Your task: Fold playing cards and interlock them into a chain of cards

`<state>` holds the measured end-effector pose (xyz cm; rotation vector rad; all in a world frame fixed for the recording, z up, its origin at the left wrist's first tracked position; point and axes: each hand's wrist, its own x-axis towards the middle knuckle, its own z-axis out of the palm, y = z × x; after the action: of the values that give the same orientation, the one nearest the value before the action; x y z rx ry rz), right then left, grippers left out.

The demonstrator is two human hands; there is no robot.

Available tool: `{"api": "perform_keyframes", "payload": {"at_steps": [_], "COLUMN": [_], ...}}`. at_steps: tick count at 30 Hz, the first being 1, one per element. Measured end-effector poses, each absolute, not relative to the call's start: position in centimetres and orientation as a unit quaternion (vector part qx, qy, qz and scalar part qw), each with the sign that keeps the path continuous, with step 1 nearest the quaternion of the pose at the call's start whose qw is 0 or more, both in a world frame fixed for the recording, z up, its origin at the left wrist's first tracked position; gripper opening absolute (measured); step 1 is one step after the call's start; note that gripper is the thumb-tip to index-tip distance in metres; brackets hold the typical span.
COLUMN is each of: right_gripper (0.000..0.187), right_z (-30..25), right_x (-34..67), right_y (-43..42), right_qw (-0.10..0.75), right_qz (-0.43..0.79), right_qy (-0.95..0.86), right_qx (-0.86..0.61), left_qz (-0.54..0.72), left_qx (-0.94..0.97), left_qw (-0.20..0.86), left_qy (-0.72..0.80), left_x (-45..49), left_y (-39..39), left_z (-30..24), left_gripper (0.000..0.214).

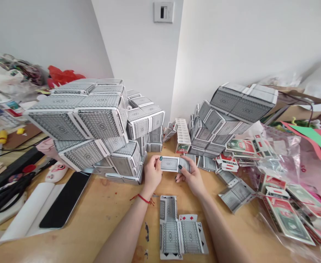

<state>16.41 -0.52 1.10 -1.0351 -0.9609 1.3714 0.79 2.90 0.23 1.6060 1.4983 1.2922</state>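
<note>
Head cam: the left hand (153,173) and right hand (190,179) are close together, pinching a pair of playing cards (171,164) by the edges above the wooden bench (108,219). Big card blocks (86,124) sit at 11 o'clock, another stack (231,117) at 1, a flat card layout (177,228) at 6, and black scissors (9,193) at 9.

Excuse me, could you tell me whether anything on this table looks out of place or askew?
The block of playing cards atop the right-hand pile looks tilted, and a loose card section lies askew on the wooden table, away from the piles.
</note>
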Motion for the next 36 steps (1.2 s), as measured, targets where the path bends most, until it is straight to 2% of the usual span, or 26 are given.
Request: {"api": "perform_keyframes", "payload": {"at_steps": [3, 14, 20, 25, 28, 32, 36], "right_gripper": [0.049, 0.052, 0.046, 0.035, 0.038, 0.041, 0.027], "right_z": [1.1, 1.0, 1.0, 1.1, 1.0, 1.0, 1.2], "right_x": [16.5, 15.8, 15.8, 15.7, 15.8, 15.7, 15.8], "right_y": [-0.6, -0.6, -0.7, -0.4, -0.3, -0.4, -0.3], "right_qw": [0.534, 0.53, 0.521, 0.576, 0.605, 0.606, 0.597], "right_qz": [0.591, 0.625, 0.613, 0.567, 0.543, 0.559, 0.505], "right_qy": [-0.423, -0.398, -0.425, -0.394, -0.376, -0.379, -0.424], "right_qx": [-0.432, -0.413, -0.415, -0.438, -0.445, -0.42, -0.458], "left_qz": [0.482, 0.492, 0.481, 0.49, 0.465, 0.438, 0.48], "left_qx": [0.612, 0.575, 0.56, 0.52, 0.531, 0.588, 0.554], "left_qw": [0.296, 0.418, 0.464, 0.52, 0.555, 0.52, 0.507], "left_qy": [0.553, 0.502, 0.489, 0.467, 0.44, 0.439, 0.453], "left_x": [0.7, 2.2, 2.3, 2.7, 2.8, 2.7, 2.3], "left_y": [3.0, 2.2, 2.1, 2.1, 1.9, 1.7, 2.2], "left_z": [0.1, 0.5, 1.1, 1.2, 1.3, 1.4, 1.3], "left_gripper": [0.02, 0.015, 0.018, 0.028, 0.031, 0.023, 0.02]}}
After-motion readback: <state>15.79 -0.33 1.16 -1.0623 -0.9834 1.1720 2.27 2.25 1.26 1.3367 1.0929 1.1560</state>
